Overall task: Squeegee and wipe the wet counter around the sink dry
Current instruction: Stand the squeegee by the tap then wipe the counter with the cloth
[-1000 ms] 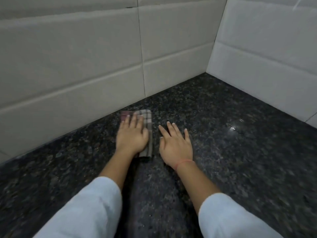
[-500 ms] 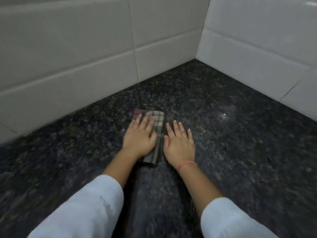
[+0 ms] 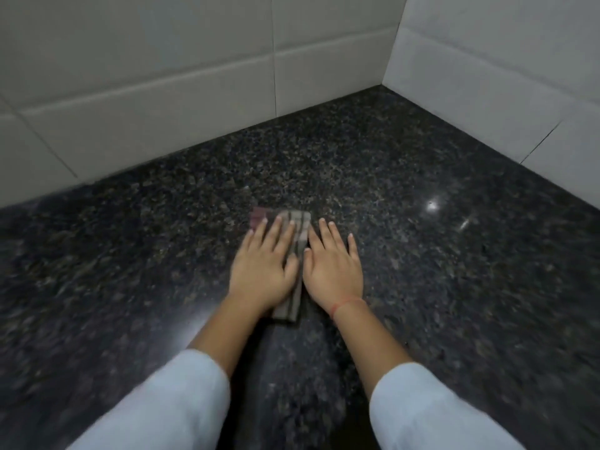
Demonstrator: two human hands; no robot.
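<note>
Counter (image 3: 422, 287): dark speckled granite, glossy, filling the lower frame and meeting the two walls in a corner at upper right. Folded checked cloth (image 3: 301, 224) is laid flat on it, roughly mid-frame, well apart from both walls. Cloth is seen as a narrow strip running away from the person; far end shows beyond the fingertips, near end shows below the left palm.

Left hand (image 3: 263, 271) is pressed palm-down on the cloth, fingers straight and slightly spread, nothing curled round the fabric: a flat press, not a grasp. Most of the cloth is covered by it.

Right hand (image 3: 334, 271) is laid palm-down on bare granite just beside the cloth's right edge, fingers straight, nothing held. Whether the thumb touches the cloth cannot be told. A thin red thread (image 3: 344, 305) is worn at the right wrist.

Both forearms are bare up to pale blue sleeves (image 3: 168, 407) at the bottom edge.

Back wall (image 3: 162, 76) is clad in large off-white tiles with thin grout lines; side wall (image 3: 503, 76) is tiled the same, brighter. A small bright glare spot (image 3: 431, 206) is seen on the granite right of the hands, with a faint streak next to it. Outer parts of the counter are blurred. Wet film versus plain gloss cannot be separated at this sharpness.
</note>
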